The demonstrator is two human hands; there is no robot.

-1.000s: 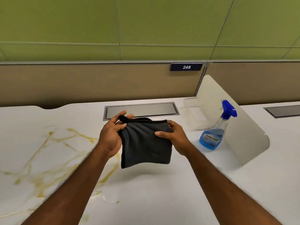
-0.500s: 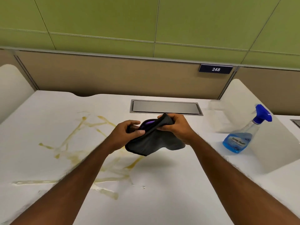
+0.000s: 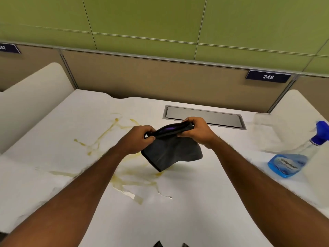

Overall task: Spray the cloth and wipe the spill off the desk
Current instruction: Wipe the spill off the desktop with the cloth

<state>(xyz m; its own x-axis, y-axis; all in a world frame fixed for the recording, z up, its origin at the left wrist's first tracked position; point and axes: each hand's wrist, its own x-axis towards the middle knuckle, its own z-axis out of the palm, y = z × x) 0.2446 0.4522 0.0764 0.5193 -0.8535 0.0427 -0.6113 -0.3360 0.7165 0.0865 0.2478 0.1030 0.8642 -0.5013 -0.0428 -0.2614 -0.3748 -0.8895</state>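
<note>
White desk (image 3: 204, 220); both hands, left hand (image 3: 138, 139) and right hand (image 3: 195, 130), grip the cloth (image 3: 170, 154), likely folding it into a wiping pad; spill (image 3: 99, 143) at nine o'clock.

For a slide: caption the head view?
Left hand and right hand hold a dark cloth over the yellow spill, spray bottle nearby.

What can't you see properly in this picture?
- Blurred, head view: words on the spray bottle.
- Hidden: part of the spill, behind the cloth and left forearm.
- Cut off by left edge: the sign.
- Hidden: the cloth's top edge, bunched in the left hand and right hand.
</note>
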